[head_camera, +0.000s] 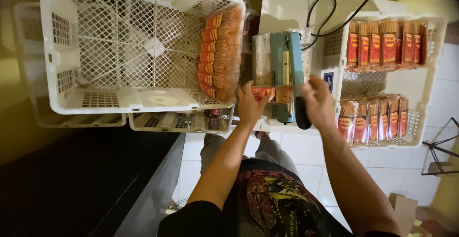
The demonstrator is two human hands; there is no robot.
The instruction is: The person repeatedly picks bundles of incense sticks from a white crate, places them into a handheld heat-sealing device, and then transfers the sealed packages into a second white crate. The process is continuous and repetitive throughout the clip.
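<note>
Packet (270, 94) of orange sticks lies across the blue heat sealer (286, 77), long axis left to right. Left hand (249, 105) grips its left end; right hand (318, 100), loosely curled and holding nothing, hovers just right.

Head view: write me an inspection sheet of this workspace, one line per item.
Surface: pale table, mostly covered by a white crate on each side and the sealer between them.
Job's things: teal heat sealer; one snack packet lies across it.
Clutter: left crate holds one column of orange packets; right crate holds two rows of packets.
Grippers: left hand grips the packet's end; right hand is by the sealer's black handle, contact unclear.
Cables: black cable runs from behind the sealer toward the top right.
Surroundings: white tiled floor, cardboard piece, dark counter.
</note>
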